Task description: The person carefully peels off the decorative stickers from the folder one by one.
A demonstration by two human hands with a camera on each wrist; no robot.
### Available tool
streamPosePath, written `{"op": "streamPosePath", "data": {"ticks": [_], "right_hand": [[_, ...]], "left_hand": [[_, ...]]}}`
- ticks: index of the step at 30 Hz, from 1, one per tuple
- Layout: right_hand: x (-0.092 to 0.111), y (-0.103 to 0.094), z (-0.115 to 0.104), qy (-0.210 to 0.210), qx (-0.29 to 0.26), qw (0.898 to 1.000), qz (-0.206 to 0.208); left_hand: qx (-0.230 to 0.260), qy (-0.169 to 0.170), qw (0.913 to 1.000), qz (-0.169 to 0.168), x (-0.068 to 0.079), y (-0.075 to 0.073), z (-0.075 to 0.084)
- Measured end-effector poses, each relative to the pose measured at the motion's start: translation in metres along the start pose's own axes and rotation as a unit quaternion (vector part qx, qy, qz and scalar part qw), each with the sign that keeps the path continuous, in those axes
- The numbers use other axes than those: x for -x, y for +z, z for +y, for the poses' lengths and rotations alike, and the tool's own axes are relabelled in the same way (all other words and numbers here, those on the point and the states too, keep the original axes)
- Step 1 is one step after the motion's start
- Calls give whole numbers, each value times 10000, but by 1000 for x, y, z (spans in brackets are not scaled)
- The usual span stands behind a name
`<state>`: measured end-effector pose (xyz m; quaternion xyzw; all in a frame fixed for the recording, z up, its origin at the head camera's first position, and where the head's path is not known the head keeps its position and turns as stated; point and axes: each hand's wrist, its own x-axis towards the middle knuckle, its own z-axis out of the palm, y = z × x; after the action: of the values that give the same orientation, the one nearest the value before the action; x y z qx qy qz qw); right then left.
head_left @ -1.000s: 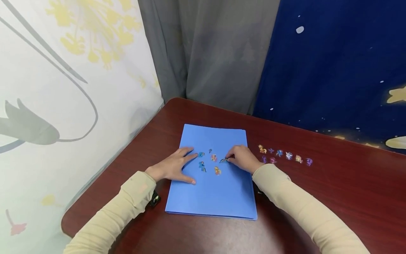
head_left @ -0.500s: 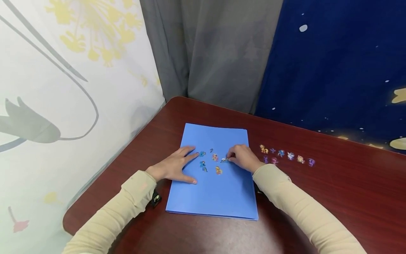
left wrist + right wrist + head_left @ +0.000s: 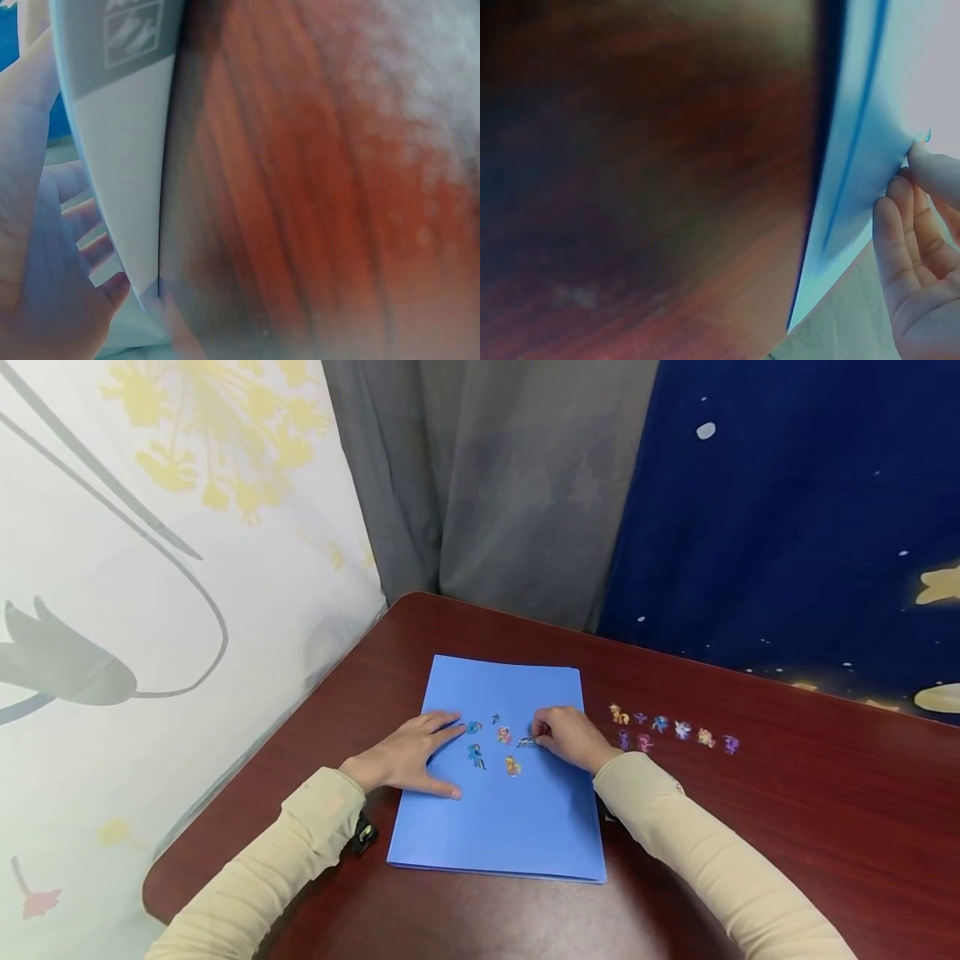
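Dark red bench (image 3: pixel 825 827), blue folder (image 3: pixel 498 839) upon it. Slim sticker (image 3: pixel 525 742), over the folder's right half, is pinched at its right end by the nearer right hand (image 3: pixel 573 737); long axis roughly crosswise. Left hand (image 3: pixel 408 752) rests spread, farther off.

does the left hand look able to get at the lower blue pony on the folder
Likely yes: the left hand lies close, fingers spread, with nothing between it and that pony.
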<state>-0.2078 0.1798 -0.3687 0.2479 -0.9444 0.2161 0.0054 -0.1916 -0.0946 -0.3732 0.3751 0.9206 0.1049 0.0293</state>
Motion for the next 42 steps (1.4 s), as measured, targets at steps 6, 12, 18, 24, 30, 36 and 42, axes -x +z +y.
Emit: {"op": "streamPosePath", "data": {"ticks": [6,12,18,24,30,36,42], "right_hand": [[2,-1,-2,170,-109,9997,-136],[3,-1,1,89,-268,9995,-104],[6,0,4,4,-487,9987,-134],[10,-1,2,164,-724,9970,-199],[10,2,1,164,-739,9971,-44],[12,0,1,124,-935,9955,47],[22,-11,9,-25,-1559,9878,29]], "left_hand": [[-19,7,10000,5,-1,1,-1],[38,-5,10000,28,-1,2,-2],[58,-51,10000,26,0,0,-1],[117,-91,9999,0,1,0,1],[82,-113,9999,-4,1,1,0],[122,-75,9999,33,0,1,0],[190,-86,9998,67,1,2,-1]]}}
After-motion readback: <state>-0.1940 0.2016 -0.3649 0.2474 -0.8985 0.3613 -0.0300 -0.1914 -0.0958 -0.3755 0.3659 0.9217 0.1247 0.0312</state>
